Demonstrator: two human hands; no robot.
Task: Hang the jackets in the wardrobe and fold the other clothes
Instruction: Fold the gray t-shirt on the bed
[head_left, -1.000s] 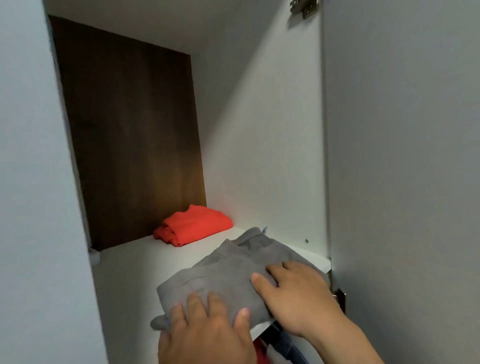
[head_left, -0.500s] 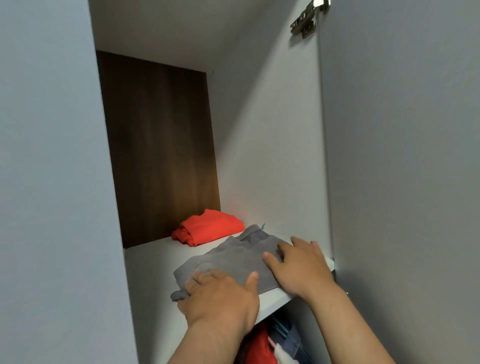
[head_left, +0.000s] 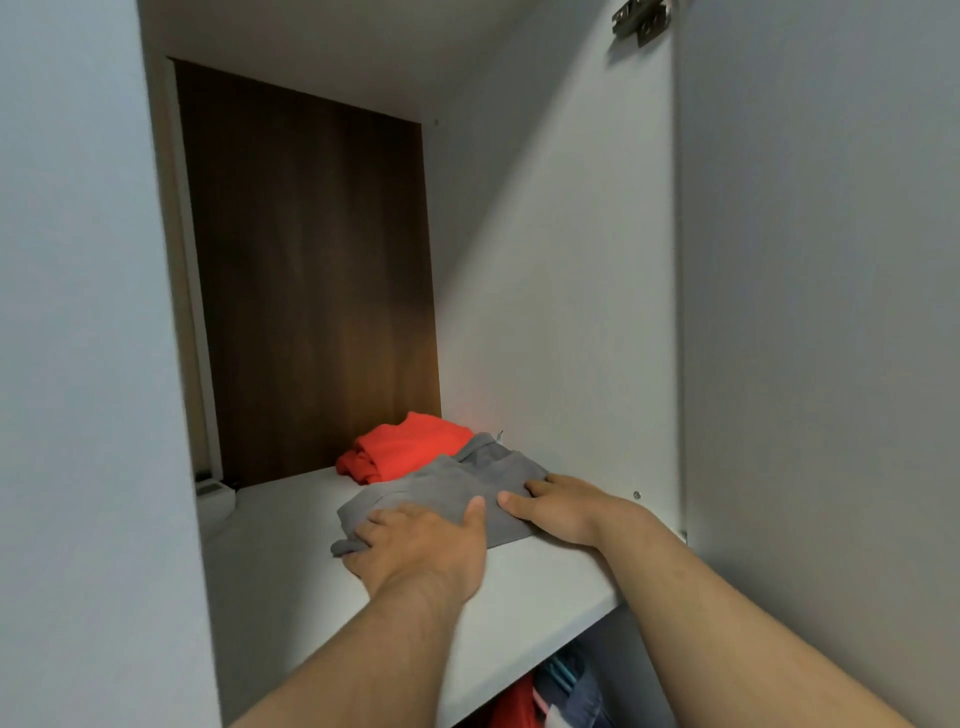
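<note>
grey garment: the folded grey soft-cloth garment (head_left: 447, 488) lies flat on the white wardrobe shelf (head_left: 545, 582), towards its right side and set back from the front edge. Its far end touches, perhaps slightly overlaps, the orange one behind it.
orange garment: a folded orange-red cloth garment (head_left: 405, 447) sits at the back of the shelf against the dark wood-grain back panel (head_left: 311, 286). this looks like the start of a row of folded items, with the grey piece being set in front of it.
why both palms are down: judged from the flat hands, the person is pressing the fold so it does not spring open, and steering it squarely into its place.
left hand: the left hand (head_left: 421, 545) reaches in from below with the forearm angled up. the palm is down on the near-left corner of the grey cloth, with the fingers laid out nearly straight and a little apart. the thumb stretches right across the fabric — nothing is pinched.
right hand: the right hand (head_left: 561, 506) lies flat on the near-right part of the cloth, close to the white side wall (head_left: 561, 312). its fingers are straight and point left and inward, and the wrist is bent — it rests on the cloth and does not grip.
below the shelf: coloured clothes (head_left: 550, 696) show under the front edge, and whether they hang cannot be told.
step in hand: stowing a folded piece. letting go looks close.
</note>
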